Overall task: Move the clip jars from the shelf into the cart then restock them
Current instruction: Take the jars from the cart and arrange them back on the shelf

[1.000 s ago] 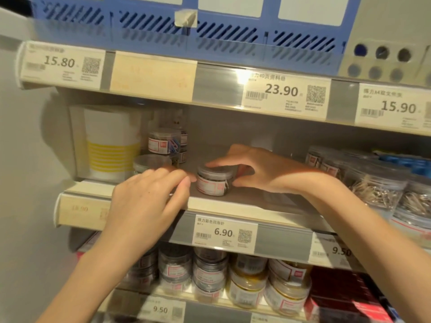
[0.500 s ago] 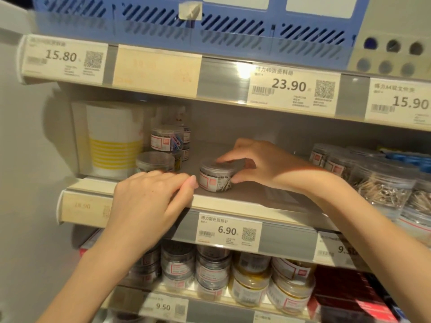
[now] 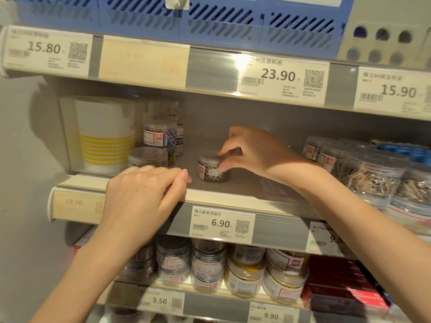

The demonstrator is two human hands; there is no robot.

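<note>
A small clear clip jar point(image 3: 211, 170) with a red label stands on the grey middle shelf point(image 3: 245, 190). My right hand point(image 3: 254, 151) reaches in from the right, thumb and fingertips pinching the jar's lid and side. My left hand point(image 3: 144, 194) rests palm down on the shelf's front edge, holding nothing, and partly hides another clear jar point(image 3: 147, 156) behind it. Further back, more clip jars point(image 3: 159, 136) are stacked, one showing coloured clips.
A white and yellow striped container point(image 3: 105, 136) stands at the shelf's left end. Large jars of clips point(image 3: 370, 173) crowd the right end. The lower shelf holds rows of jars point(image 3: 207, 262) and red boxes point(image 3: 342, 285). Price tags line the shelf rails point(image 3: 221, 223). No cart is in view.
My right hand has drawn back from over the jar to pinch its right side with the fingertips. The jar has turned a little. My left hand stays on the shelf edge.
</note>
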